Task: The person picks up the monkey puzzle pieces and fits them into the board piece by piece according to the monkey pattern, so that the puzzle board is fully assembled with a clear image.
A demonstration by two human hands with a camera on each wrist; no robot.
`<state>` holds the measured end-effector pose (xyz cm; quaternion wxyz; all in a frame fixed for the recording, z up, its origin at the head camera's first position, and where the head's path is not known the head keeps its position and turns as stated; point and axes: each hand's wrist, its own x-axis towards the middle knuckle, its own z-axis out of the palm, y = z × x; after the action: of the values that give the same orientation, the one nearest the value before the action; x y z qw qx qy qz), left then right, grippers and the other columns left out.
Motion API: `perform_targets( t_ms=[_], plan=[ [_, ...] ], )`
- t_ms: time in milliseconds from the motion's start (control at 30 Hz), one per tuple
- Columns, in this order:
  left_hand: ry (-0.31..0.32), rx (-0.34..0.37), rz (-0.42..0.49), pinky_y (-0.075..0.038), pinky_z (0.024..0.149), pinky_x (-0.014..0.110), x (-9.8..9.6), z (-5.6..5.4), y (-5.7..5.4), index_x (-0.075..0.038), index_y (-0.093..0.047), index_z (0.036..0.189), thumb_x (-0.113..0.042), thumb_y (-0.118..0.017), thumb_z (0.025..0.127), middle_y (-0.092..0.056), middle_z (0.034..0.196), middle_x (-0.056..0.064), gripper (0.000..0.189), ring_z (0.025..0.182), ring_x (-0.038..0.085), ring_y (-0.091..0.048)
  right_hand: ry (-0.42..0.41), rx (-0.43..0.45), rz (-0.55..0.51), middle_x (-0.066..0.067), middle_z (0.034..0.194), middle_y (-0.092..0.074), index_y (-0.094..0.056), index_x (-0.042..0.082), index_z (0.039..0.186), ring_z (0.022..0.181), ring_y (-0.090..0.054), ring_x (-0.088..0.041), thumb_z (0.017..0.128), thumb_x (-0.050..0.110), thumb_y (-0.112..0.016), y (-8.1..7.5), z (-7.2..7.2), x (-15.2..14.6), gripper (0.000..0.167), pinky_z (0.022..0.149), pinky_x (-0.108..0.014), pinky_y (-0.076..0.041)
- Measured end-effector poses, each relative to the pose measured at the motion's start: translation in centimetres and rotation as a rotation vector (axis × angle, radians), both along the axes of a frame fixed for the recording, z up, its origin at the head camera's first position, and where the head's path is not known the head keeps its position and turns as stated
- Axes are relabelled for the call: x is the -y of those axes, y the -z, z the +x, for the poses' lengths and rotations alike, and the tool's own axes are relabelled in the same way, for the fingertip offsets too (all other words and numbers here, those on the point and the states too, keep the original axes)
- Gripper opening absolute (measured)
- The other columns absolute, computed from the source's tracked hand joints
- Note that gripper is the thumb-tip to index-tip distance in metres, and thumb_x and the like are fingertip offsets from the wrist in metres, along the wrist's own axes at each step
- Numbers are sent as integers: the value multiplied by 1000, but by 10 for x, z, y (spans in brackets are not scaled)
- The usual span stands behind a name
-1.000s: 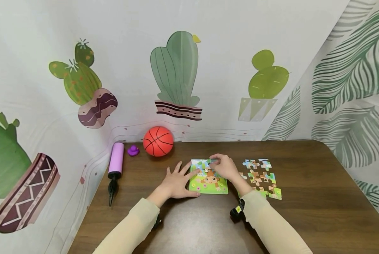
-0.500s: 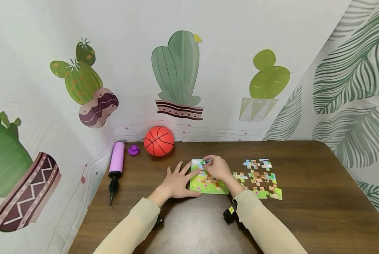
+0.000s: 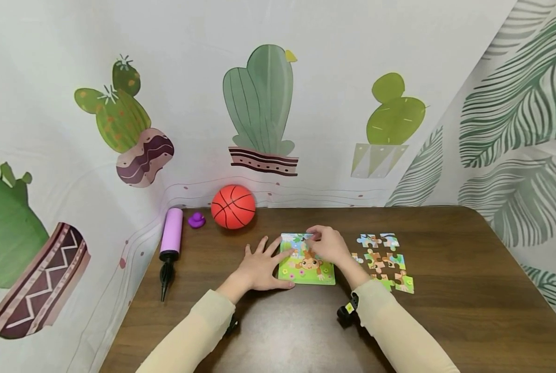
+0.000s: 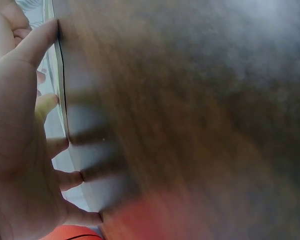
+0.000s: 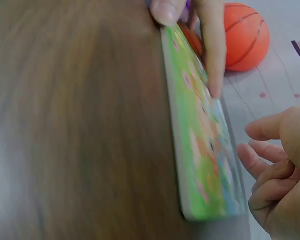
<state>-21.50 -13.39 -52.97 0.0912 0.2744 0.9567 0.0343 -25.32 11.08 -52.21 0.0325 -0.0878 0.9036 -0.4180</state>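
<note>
Puzzle [image 3: 301, 267] green and blue with a brown monkey [image 3: 309, 263]; pieces [image 3: 405, 283] green, blue and brown; ball [image 3: 233, 206] red, lined black; duck [image 3: 196, 220] purple; pump [image 3: 171, 238] lilac and black; bench [image 3: 483, 280] brown-grained; sleeves [image 3: 401, 329] cream.

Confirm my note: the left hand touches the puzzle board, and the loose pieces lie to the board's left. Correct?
No, wrong side: the loose pieces lie to the right of the puzzle board, as the head view shows. The left hand does touch it.
</note>
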Motion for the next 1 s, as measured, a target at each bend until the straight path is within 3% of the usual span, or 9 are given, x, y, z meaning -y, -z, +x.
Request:
perform_targets(
  t_ms=[200, 633, 1000],
  plan=[
    [0, -13, -13, -26, 104, 81, 0, 0, 0, -42, -26, 165, -88, -52, 83, -12, 173, 5, 98, 154, 45, -18, -6, -25, 6, -9, 104, -71, -70, 4, 129, 47, -42, -14, 100, 20, -68, -6, -2, -40, 34, 49, -33, -39],
    [29, -3, -37, -29, 103, 81, -3, -1, -5, -47, -30, 162, -87, -51, 85, -16, 172, 7, 90, 152, 48, -20, 141, 18, 149, -16, 108, -68, -66, -2, 131, 67, -59, -19, 101, 26, -68, -12, 3, -138, 41, 64, -37, -46],
    [22, 17, -38, -28, 103, 81, -3, -1, -7, -46, -29, 163, -87, -52, 85, -15, 172, 6, 91, 153, 47, -19, 132, 77, 236, -10, 96, -68, -62, -8, 133, 74, -60, -21, 97, 39, -72, -3, 10, -159, 61, 64, -38, -47]
  ],
)
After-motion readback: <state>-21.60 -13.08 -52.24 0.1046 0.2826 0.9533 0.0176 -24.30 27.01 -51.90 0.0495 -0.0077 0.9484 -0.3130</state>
